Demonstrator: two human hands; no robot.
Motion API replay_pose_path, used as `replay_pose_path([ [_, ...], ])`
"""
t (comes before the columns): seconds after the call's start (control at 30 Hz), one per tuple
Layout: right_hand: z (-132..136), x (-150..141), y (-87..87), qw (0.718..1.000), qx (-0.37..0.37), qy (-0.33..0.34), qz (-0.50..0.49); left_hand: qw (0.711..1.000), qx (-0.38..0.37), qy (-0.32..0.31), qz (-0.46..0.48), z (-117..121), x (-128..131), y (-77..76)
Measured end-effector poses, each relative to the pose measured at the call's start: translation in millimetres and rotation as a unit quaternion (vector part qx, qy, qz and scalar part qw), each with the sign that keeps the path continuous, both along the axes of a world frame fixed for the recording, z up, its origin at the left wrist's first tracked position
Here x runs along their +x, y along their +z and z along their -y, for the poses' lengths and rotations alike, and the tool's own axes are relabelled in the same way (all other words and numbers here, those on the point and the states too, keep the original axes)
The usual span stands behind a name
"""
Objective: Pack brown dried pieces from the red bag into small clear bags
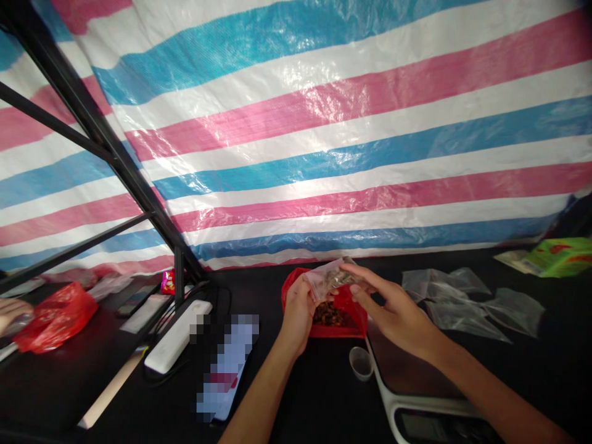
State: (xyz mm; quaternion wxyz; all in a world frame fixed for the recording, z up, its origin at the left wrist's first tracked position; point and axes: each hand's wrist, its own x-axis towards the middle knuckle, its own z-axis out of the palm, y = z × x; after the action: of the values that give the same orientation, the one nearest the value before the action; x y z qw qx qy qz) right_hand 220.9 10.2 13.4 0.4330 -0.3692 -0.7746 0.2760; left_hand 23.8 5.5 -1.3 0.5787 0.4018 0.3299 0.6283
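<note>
Clear plastic bag [330, 277] pinched between two bare hands

In the head view, the step in hand appears to be handling this small bag, which holds greyish-brown pieces, directly above an open red plastic bag [356, 317] near the table's back edge. The left hand [298, 314] curls around the bag's lower side, its fingers closed on the film. The right hand [393, 311] reaches in from the right, nearly closed, with its fingertips [354, 280] pressed on the upper corner. Both hands have hold of the bag, and neither has let go. The next move calls for a steady two-handed hold, with the bag's mouth kept level over the red bag.

Loose brown pieces [329, 316] lie inside the red bag. Just in front stands a small translucent cup [361, 362], beside a steel-topped digital scale [407, 376] whose readout is cut off by the bottom edge of the frame. To the right lie flat, clear bags [462, 302], and a green packet [555, 258] sits near the right edge. To the left lie a white power bank [178, 336] and a pixel-blurred object [226, 364] that cannot be made out. The fingers hide the bag's mouth, so whether it is sealed cannot be told. Another person's hand [12, 311] enters at the far left edge, near a second red plastic bag [55, 317].
</note>
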Motion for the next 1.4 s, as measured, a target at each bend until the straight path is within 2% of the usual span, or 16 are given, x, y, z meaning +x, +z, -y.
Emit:
replay_pose_path([
  [0.07, -2, 0, -2.1, 1.000, 0.001, 0.000, -0.007, 0.999, 0.002, 0.012, -0.044, -2, -1, -5.1],
  [0.13, -3, 0, -3.5, 1.000, 0.004, -0.009, -0.002, 0.987, 0.021, 0.092, -0.128, -2, -2, -10.5],
  [0.2, -4, 0, -4.5, 0.999, 0.022, -0.026, 0.021, 0.947, 0.068, 0.209, -0.233, -1, -4, -14.8],
  [0.27, -4, 1, -6.0, 0.996, 0.054, -0.040, 0.065, 0.895, 0.124, 0.268, -0.333, 1, -6, -17.5],
  [0.3, -4, 1, -7.2, 0.992, 0.076, -0.043, 0.089, 0.875, 0.148, 0.264, -0.379, 2, -7, -18.5],
  [0.37, -3, 1, -10.0, 0.983, 0.122, -0.040, 0.133, 0.844, 0.181, 0.217, -0.456, 4, -8, -20.5],
  [0.43, -3, 1, -12.6, 0.974, 0.157, -0.032, 0.162, 0.827, 0.198, 0.165, -0.500, 5, -9, -23.5],
  [0.57, -1, 1, -11.7, 0.962, 0.194, -0.026, 0.192, 0.842, 0.210, 0.119, -0.483, 3, -8, -30.8],
  [0.77, 7, 0, 1.4, 0.962, 0.202, -0.005, 0.183, 0.873, 0.191, 0.141, -0.427, 1, -5, -27.9],
  [0.93, 11, -2, 4.0, 0.959, 0.202, 0.014, 0.199, 0.896, 0.144, 0.168, -0.384, 2, -2, -22.2],
  [1.17, 13, -4, 1.3, 0.950, 0.233, 0.019, 0.208, 0.904, 0.144, 0.146, -0.374, 0, -3, -25.9],
  [1.4, 10, -2, 1.9, 0.951, 0.238, 0.001, 0.197, 0.895, 0.164, 0.147, -0.388, 4, -3, -20.3],
])
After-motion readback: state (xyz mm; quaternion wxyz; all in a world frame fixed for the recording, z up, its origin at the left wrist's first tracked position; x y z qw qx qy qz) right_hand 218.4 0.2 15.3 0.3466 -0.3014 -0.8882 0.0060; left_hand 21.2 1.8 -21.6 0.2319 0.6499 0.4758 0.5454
